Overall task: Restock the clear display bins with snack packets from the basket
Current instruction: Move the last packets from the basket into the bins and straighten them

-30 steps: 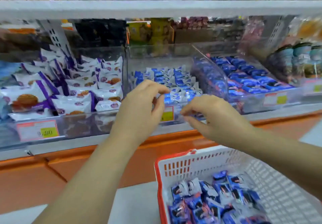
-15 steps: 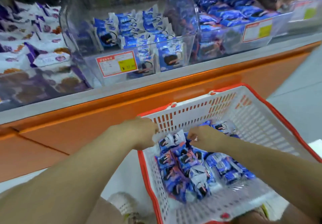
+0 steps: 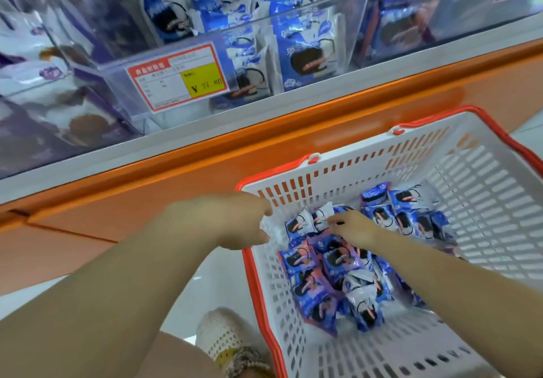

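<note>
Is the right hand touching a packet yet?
Touching. The head view shows the right hand in the basket, its fingertips pinching the white edge of a packet, with no gap between.

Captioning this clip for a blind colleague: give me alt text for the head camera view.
Two bare hands reach into a white, red-rimmed basket of blue snack packets: the left hand grips a pale packet at the basket's left edge, the right hand touches another. Above, a clear display bin holds similar packets behind a price label.
</note>
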